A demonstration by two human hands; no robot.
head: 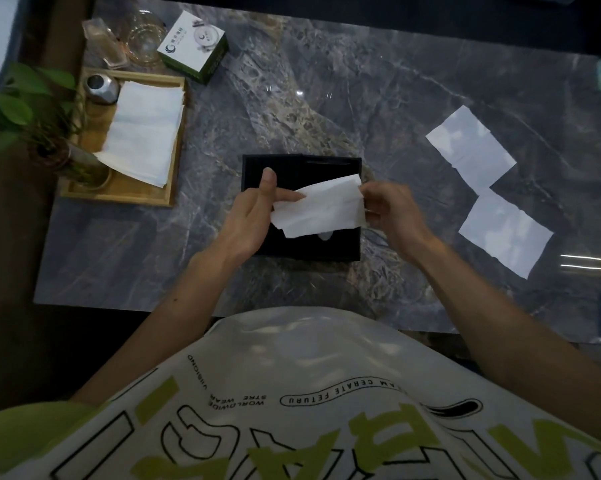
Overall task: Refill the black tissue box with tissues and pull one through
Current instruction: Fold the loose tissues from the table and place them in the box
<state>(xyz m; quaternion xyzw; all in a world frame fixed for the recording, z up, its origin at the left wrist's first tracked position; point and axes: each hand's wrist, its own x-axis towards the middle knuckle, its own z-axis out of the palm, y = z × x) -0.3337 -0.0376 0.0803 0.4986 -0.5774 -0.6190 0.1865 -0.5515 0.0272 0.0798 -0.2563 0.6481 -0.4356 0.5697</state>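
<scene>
Holding a white tissue (pixel 321 209) stretched between both hands, you have it just over the black tissue box (pixel 327 247) on the desk (pixel 292 98). Your left hand (pixel 254 216) clasps its left end between the fingers (pixel 287 195), thumb raised. Your right hand (pixel 389 213) pinches its right end. Two loose tissues (pixel 470 147) lie well right of your right fingers, and a tissue stack (pixel 143 133) sits on a wooden tray (pixel 119 195) far left.
</scene>
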